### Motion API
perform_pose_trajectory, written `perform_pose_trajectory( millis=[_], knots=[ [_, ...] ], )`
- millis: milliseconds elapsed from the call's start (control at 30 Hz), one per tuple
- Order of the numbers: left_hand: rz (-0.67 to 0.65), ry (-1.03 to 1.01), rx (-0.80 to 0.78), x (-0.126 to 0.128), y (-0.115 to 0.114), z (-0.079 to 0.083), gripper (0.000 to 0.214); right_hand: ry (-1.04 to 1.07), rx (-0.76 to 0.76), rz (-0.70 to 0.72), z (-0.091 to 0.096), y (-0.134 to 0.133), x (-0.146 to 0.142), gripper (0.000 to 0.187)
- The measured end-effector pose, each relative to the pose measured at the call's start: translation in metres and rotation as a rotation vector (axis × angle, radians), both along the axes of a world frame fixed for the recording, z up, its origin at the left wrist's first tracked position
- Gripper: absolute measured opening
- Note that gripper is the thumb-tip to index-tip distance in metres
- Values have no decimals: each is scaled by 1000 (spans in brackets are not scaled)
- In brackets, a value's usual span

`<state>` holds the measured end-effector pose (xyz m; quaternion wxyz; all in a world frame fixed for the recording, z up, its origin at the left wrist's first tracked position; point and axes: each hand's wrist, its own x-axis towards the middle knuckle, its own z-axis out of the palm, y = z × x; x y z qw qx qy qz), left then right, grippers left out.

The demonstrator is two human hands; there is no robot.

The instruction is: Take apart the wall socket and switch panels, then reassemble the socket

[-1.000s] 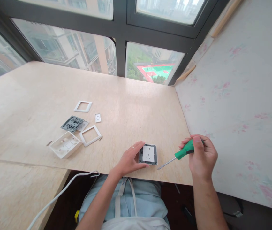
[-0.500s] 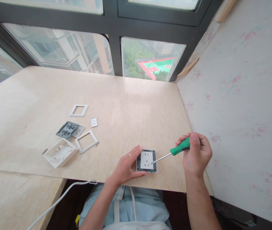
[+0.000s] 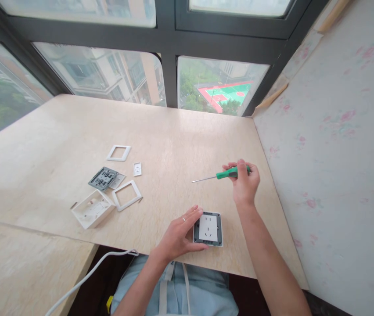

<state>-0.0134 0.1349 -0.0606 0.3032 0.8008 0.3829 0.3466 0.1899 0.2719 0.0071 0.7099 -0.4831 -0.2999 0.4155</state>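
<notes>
The socket module, a white five-slot insert in a dark grey frame, lies face up near the edge of the surface, in the bend of the left hand. That hand grips its left side, fingertips at the far corner and thumb along the near edge, wrist low and forearm coming up from below.

Half a second ago the screwdriver had its tip over the module's face; now it has swung forward and away, the shaft pointing left into the space beyond the left hand. No tool is on the module, so, as I judge it, any work on it is interrupted and only the left hand steadies it.

The right hand is closed around the green handle, thumb on top, its forearm stretched forward past the module's right side.

Left of and beyond the left hand are a small white insert, a near frame, a far frame, a grey mechanism and a white box. A white cable runs nearer the body, left of the same hand.
</notes>
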Motion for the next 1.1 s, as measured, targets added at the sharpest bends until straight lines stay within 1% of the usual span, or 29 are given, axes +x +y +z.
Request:
perform_pose_trajectory(
  millis=[67,133,300,367,433,500,600,667,767,867,933,1100],
  knots=[
    [5,-14,2,0,0,0,96,26,-38,77,-12,11,-10,53],
    [6,-29,3,1,0,-1,95,49,-83,147,-24,16,-20,55],
    [4,-43,28,2,0,-2,94,79,-167,242,-52,14,-30,57],
    [7,-40,43,2,0,-3,92,-42,-170,252,-60,13,-29,54],
    [7,-33,61,2,1,-3,92,-228,-157,240,-66,13,-26,49],
    [4,-18,77,2,1,-3,92,-394,-138,215,-70,13,-23,46],
    [3,5,88,3,1,-2,90,-560,-99,207,-71,11,-21,40],
    [7,8,87,4,1,-2,89,-668,-54,247,-71,10,-22,36],
    [16,0,81,5,0,0,87,-791,32,344,-71,8,-24,30],
    [10,2,76,6,1,0,82,-874,106,410,-71,7,-25,25],
    [8,0,79,6,1,0,78,-909,139,428,-70,7,-25,24],
    [43,-26,104,8,2,-2,78,-915,158,401,-69,6,-24,27]
  ],
)
